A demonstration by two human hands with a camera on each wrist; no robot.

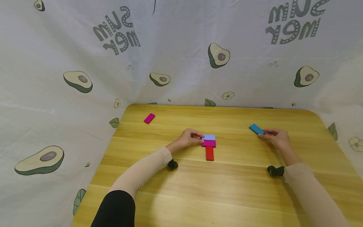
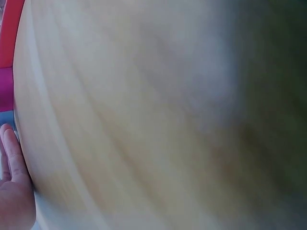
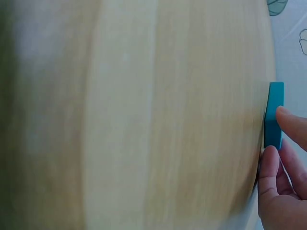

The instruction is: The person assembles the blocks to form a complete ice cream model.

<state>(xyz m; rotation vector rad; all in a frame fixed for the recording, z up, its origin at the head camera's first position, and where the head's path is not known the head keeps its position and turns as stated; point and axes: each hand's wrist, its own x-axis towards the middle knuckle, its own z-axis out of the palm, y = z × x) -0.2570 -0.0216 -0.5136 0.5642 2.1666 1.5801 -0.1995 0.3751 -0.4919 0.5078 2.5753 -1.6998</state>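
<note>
The person's left hand (image 1: 190, 137) seems to be steadying a small arrangement: its fingers are relaxed and not closed round anything, the tips touching the left ends of a light blue block (image 1: 209, 137) and a magenta block (image 1: 210, 143) that lie side by side just to its right. That light touch probably keeps the two edges flush. A red block (image 1: 209, 153) lies below the magenta one, on the near side of the hand, its end against the magenta block's middle.

The right hand (image 1: 278, 138) pinches a blue block (image 1: 256, 128) by its near end between thumb and fingers, which leaves the far end free, pointing away to the hand's left. Whether this block touches the counter (image 1: 221, 195) is hard to tell. A second magenta piece (image 1: 149, 118) lies apart, beyond the left hand and to its left.
</note>
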